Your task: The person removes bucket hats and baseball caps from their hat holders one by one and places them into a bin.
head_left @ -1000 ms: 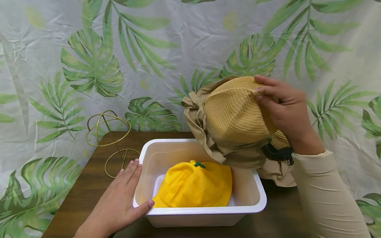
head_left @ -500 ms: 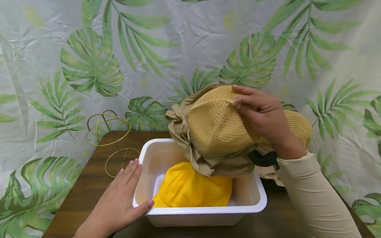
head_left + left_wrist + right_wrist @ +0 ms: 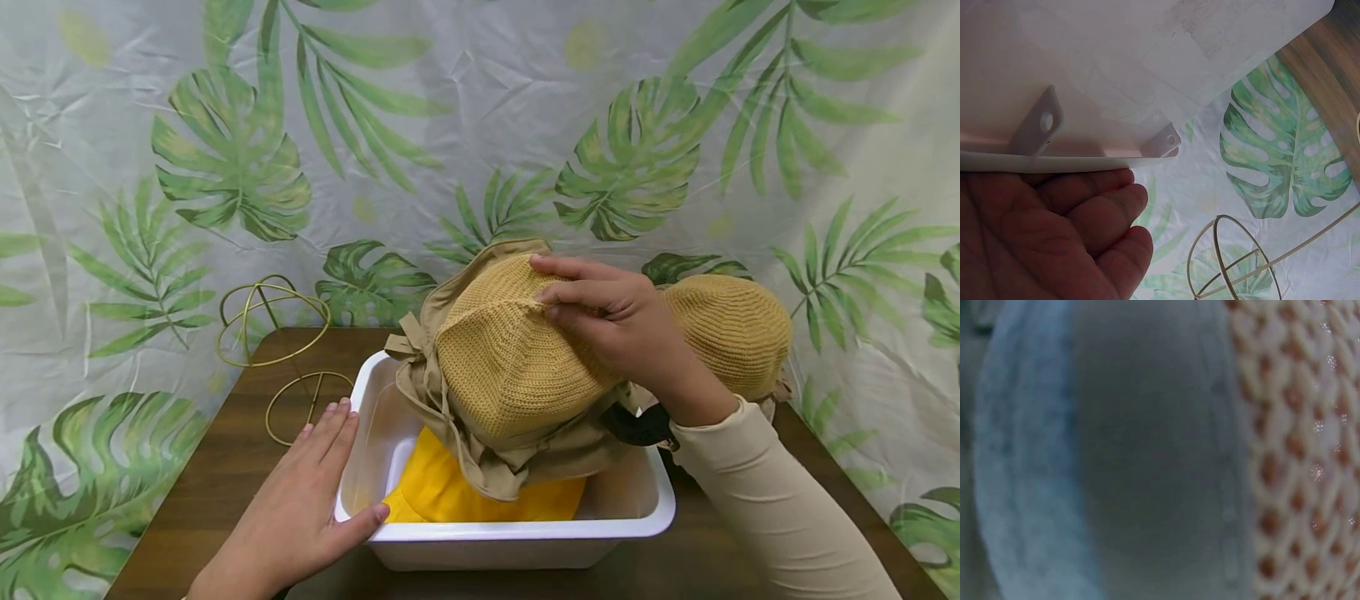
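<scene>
- A gold-coloured wire stand (image 3: 268, 307) at the table's left, with crossed, curved wires at its top, a ring lower down and a slim rod between.
- A dark brown wood-grain table (image 3: 213, 442).
- A creased grey-white backdrop sheet (image 3: 495, 108) behind, printed with green monstera leaves, palm fronds and pale yellow spots.

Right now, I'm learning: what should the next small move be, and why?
Probably ease the knit-crowned hat down into the white tub: the right hand pinches its top, holding it over the yellow hat inside, and the left hand rests against the tub's rim.
</scene>
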Available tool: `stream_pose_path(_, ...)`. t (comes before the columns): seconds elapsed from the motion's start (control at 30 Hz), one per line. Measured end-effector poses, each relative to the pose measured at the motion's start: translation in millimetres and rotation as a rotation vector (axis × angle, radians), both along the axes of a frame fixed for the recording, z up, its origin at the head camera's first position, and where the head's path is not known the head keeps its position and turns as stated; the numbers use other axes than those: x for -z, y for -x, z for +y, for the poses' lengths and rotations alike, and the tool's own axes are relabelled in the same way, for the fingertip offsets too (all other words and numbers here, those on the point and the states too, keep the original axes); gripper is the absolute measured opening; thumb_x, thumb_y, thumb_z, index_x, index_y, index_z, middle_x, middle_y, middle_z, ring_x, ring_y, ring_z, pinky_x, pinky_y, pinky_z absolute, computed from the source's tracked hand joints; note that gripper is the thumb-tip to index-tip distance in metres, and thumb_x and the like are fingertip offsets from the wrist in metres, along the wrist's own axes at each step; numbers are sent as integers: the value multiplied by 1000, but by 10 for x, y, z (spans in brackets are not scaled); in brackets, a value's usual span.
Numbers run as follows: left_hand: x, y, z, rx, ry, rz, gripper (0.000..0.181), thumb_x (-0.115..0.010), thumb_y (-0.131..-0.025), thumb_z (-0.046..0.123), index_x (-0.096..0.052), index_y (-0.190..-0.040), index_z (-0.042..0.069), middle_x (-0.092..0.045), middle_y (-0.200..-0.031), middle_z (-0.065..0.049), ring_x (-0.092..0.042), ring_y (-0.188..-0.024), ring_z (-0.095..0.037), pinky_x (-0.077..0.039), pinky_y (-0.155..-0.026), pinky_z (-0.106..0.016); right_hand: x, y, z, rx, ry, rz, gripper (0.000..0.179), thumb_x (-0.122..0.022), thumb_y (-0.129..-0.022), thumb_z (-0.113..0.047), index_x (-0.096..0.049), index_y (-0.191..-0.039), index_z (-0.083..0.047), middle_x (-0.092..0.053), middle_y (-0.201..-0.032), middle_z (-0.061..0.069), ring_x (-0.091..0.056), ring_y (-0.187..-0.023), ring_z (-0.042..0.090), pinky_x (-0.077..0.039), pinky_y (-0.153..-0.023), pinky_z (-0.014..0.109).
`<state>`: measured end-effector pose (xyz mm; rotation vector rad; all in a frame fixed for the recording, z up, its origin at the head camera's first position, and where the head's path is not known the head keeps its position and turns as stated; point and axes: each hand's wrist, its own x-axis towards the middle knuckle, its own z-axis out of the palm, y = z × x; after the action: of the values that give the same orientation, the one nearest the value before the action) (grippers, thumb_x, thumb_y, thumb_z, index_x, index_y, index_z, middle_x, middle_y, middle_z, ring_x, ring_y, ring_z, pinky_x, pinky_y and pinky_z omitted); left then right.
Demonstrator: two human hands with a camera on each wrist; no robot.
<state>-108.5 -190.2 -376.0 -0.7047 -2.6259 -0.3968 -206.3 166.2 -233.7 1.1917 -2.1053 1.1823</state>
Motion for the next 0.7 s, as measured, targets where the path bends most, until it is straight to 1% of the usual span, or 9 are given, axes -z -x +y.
stream_pose_path(0.07,2,0,1,1,-1,5,92,-63,-87,59,-41,-145,-10,-34,-156,-21,-31,-143,-36,-14,-120,-37,35,-5,-26,-13,-12,9,27,-70,-82,15,-78,-100,-3,-65,-130,7,-56,-126,22,-48,-99,27)
stream_pose_path(0.27,11,3,4,6,-3,24,92,-63,-87,58,-41,-145,-10,-35,-155,-22,-33,-143,-36,-13,-120,-35,178,-9,-135,-72,-58,37,28,-73,-80,14,-79,-99,-5,-66,-128,11,-57,-125,24,-46,-102,31)
stream_pose_path(0.4,15,6,5,9,-9,27,92,-64,-87,58,-41,-145,-10,-36,-155,-22,-33,-142,-36,-9,-120,-32,282,3,-190,-105,-109,14,27,-74,-81,11,-79,-100,-6,-64,-130,12,-57,-124,27,-45,-103,31)
stream_pose_path(0.5,18,10,4,13,-10,29,92,-64,-87,58,-42,-145,-10,-35,-155,-22,-33,-142,-36,-6,-120,-30,331,6,-204,-116,-133,-24,26,-73,-83,9,-79,-102,-7,-63,-132,11,-57,-124,27,-46,-102,31)
stream_pose_path(0.63,21,15,-2,16,-11,33,92,-64,-87,58,-42,-145,-10,-36,-154,-22,-33,-142,-37,-6,-120,-29,380,15,-221,-131,-159,-69,24,-73,-85,6,-79,-102,-9,-62,-133,10,-55,-126,26,-45,-104,33)
stream_pose_path(0.7,23,16,-6,15,-12,31,92,-64,-86,58,-43,-144,-10,-36,-155,-22,-33,-142,-37,-6,-120,-29,407,21,-241,-145,-182,-78,23,-73,-85,5,-79,-103,-9,-63,-133,9,-54,-127,26,-44,-105,35)
